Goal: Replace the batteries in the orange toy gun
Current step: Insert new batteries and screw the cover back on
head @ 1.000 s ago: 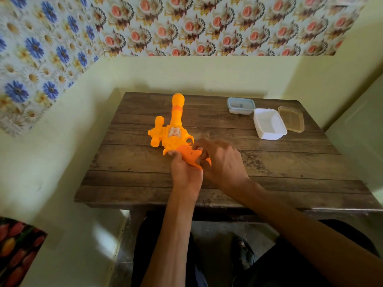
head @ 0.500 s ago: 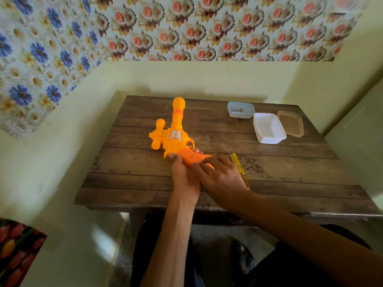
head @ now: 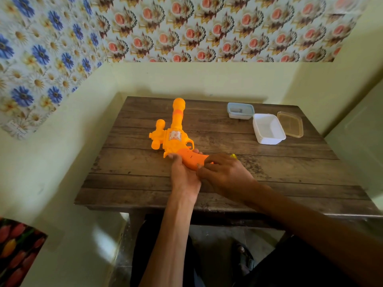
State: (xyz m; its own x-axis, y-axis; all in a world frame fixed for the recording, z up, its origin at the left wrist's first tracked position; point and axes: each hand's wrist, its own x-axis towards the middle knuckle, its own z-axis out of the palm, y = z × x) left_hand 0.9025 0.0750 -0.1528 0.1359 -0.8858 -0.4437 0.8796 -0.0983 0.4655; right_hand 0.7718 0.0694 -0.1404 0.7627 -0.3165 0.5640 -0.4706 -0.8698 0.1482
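Observation:
The orange toy gun (head: 175, 139) lies flat on the wooden table (head: 290, 172), with its barrel pointing away from me. Its darker orange grip (head: 191, 159) faces up and shows a small screw hole near the butt. My left hand (head: 184, 179) holds the grip from below and from the left, thumb on its near edge. My right hand (head: 226, 175) is at the butt end, curled fingertips pinching the grip's edge. The tip of a yellow screwdriver (head: 233, 155) shows just behind my right hand; the rest is hidden.
At the back right of the table stand a small blue-lidded box (head: 240, 110), an open white tub (head: 268, 129) and a clear brownish lid (head: 290, 124). Walls close in on the left and at the back. My legs are under the near edge.
My right hand has slid off the top of the grip toward its butt end, uncovering the grip face and covering most of the screwdriver. My left hand keeps hold of the gun.

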